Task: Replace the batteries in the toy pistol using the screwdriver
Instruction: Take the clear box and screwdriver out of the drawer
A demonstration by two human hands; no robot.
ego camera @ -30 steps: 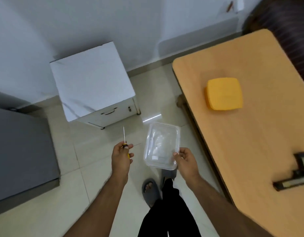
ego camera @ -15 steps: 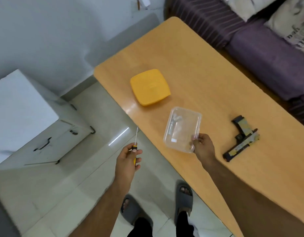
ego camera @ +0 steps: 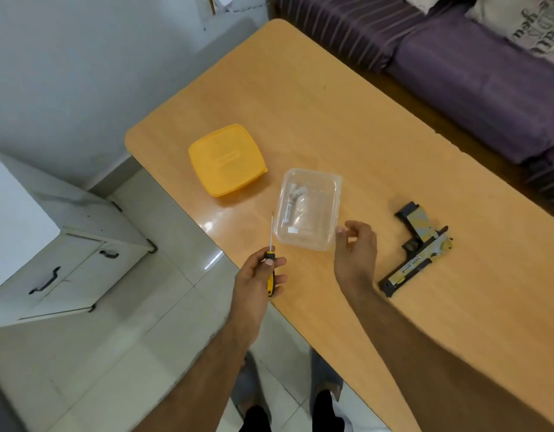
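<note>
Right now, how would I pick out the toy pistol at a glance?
Start at the orange wooden table beside the purple sofa. The toy pistol lies flat near the table's right side, just right of the right hand. It alone is dark, angular and gun-shaped, unlike the clear container and yellow lid.

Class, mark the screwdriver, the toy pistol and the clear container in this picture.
screwdriver (ego camera: pixel 271 280): head view, on its yellow-and-black handle.
toy pistol (ego camera: pixel 420 232): head view, on its grip.
clear container (ego camera: pixel 313 213): head view, on its transparent floor.

Bare forearms, grey slippers (dark trousers)
</note>
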